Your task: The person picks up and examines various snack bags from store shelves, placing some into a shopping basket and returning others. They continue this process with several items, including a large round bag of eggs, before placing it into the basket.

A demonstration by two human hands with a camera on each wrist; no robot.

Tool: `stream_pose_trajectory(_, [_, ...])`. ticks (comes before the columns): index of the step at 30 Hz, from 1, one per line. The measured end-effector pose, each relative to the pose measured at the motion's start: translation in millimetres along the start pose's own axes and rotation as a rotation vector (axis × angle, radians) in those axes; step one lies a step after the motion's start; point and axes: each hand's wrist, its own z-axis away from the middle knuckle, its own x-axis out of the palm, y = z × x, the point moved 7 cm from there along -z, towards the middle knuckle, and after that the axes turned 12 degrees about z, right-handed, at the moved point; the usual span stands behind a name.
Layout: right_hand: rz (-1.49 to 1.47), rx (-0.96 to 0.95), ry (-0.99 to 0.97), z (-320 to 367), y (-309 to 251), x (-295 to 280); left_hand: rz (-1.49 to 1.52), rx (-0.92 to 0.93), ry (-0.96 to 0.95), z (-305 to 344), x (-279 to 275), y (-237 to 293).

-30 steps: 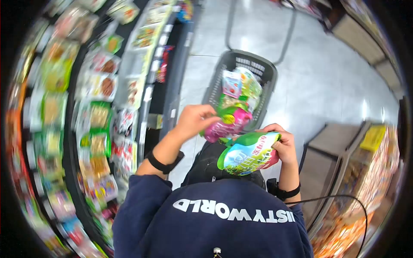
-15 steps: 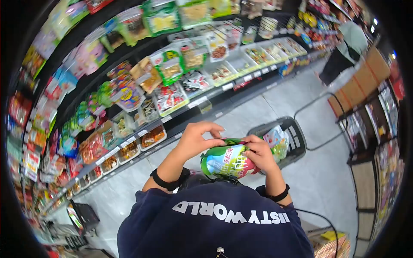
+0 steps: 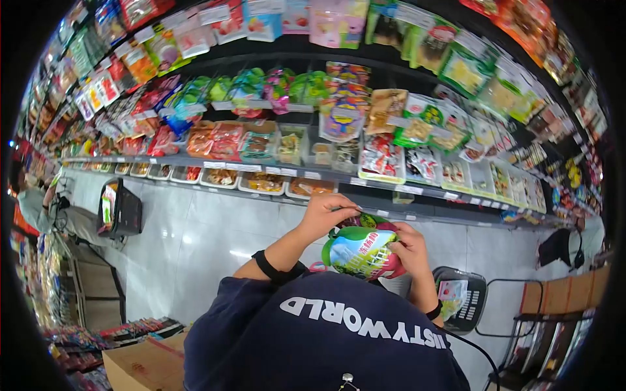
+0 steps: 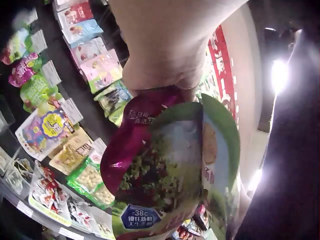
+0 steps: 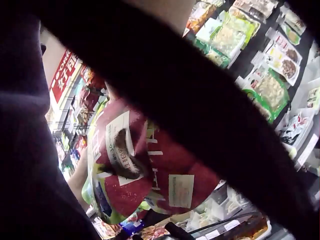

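Observation:
My left hand (image 3: 328, 218) pinches the top edge of a magenta snack bag (image 4: 120, 145), which stands behind a second bag. My right hand (image 3: 411, 251) grips the side of that nearer green, white and red snack bag (image 3: 362, 254), its thumb on the printed front. In the left wrist view the two bags overlap, the magenta one partly covered. Dark red bag backs with pale labels (image 5: 181, 190) show in the right wrist view, where a dark strap hides much of the right hand.
Shelves of hanging snack bags (image 3: 248, 85) face me, with open trays (image 3: 264, 182) along their lower edge. A grey basket (image 3: 479, 306) with bags in it stands on the floor at right. A black basket (image 3: 124, 215) is at left, near another person (image 3: 39, 208). A cardboard box (image 3: 147, 365) lies behind.
The view has swung from the floor basket to face the shelves. My left hand, a second ago over the magenta bag at the basket, now holds it up behind the green bag.

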Motion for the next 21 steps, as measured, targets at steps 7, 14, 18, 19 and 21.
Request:
stream_pose_trajectory(7, [-0.401,0.347,0.191,-58.4,55.4,38.2,-0.222,0.048,0.436,16.8,-171.5,3.4])
stream_pose_trajectory(14, [-0.323,0.339,0.245,-103.5,92.1,18.3,-0.9,-0.122,0.38,-34.6,-320.5,-67.7])
stream_pose_trajectory(18, [-0.203,0.365,0.235,-143.8,96.8,16.9,-1.121,-0.169,0.434,-96.7,-395.6,-95.8])
stream_pose_trajectory(19, [-0.143,0.36,0.198,-157.5,100.8,20.2,-1.12,-0.169,0.436,-115.0,-410.7,-101.4])
stream_pose_trajectory(21, [-0.05,0.35,0.146,-194.2,95.7,26.8,-1.159,-0.328,0.502,-143.6,-445.6,-113.5])
